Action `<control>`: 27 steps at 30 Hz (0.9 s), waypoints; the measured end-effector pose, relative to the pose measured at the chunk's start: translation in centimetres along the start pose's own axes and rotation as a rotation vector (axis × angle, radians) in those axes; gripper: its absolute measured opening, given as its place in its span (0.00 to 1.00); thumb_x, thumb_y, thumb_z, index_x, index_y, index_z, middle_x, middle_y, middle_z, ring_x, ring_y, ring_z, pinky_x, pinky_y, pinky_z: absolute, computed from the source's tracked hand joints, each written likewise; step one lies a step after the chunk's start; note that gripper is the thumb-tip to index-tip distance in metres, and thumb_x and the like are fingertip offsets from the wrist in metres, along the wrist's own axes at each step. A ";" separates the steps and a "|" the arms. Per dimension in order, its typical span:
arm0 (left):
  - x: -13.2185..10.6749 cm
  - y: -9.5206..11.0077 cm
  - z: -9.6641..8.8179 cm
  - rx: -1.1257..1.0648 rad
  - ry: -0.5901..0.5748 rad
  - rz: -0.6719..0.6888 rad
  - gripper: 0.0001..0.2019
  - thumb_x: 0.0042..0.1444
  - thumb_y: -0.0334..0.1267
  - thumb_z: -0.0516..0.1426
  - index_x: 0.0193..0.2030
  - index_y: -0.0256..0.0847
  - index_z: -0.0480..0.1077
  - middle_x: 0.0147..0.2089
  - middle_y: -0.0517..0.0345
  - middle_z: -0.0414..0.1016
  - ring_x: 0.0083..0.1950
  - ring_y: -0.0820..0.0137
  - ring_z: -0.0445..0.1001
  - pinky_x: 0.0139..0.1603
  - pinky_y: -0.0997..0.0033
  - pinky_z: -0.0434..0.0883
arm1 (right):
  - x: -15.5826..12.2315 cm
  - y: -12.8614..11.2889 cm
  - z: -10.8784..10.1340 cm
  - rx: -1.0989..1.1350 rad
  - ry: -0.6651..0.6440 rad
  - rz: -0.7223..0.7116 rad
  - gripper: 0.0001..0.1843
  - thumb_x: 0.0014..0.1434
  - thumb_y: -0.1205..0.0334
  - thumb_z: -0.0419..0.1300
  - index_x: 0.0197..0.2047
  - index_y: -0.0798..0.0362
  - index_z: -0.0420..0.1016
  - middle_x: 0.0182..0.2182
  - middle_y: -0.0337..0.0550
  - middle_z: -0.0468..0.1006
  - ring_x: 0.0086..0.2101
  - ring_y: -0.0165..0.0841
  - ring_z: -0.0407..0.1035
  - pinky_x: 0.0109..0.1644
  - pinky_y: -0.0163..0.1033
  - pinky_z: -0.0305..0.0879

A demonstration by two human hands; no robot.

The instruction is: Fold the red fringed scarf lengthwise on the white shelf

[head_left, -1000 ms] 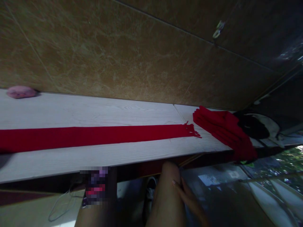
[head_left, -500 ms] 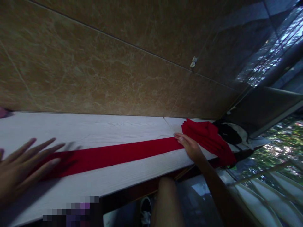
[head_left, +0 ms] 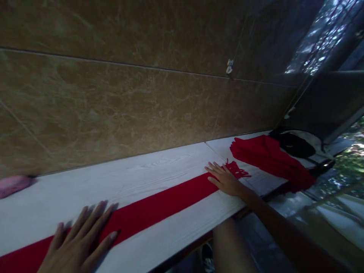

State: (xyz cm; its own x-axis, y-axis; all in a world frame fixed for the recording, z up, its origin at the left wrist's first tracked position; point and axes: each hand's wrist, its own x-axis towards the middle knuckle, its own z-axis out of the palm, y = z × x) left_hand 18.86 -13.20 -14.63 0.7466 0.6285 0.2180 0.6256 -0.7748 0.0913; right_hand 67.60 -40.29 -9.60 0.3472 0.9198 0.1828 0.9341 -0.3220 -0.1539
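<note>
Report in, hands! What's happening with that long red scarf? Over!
Left grip open, over the red scarf. Right grip open, near its fringed end. Scarf laid lengthwise on the white table. Red cloth pile just beyond.

A long, narrow, deep-red cloth strip with a fringed end, like a scarf (head_left: 159, 206), lies flat and drawn out lengthwise on the white wood-grained surface (head_left: 162, 165). Its sides look fairly straight and the cloth smooth, with bare surface along both of them, apart from the far edge and the near one. The fringe at its right end is ragged, some strands fanning toward the surface's right end and one kinking toward the far edge. The left end runs out of view; whether the cloth is doubled cannot be told.
</note>
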 end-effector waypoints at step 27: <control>6.8 21.5 -6.2 -0.197 -0.058 -0.081 0.24 0.74 0.46 0.45 0.73 0.52 0.63 0.79 0.55 0.53 0.82 0.54 0.43 0.77 0.31 0.46 | -0.6 0.6 1.3 0.122 0.118 -0.060 0.30 0.70 0.49 0.53 0.71 0.48 0.66 0.72 0.51 0.62 0.72 0.48 0.52 0.74 0.67 0.47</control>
State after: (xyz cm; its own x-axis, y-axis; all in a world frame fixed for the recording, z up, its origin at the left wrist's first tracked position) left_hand 35.99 -26.06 -5.19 0.7112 0.6876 0.1464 0.6318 -0.7165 0.2957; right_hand 67.82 -40.69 -11.03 0.3054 0.9016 0.3063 0.9389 -0.2316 -0.2546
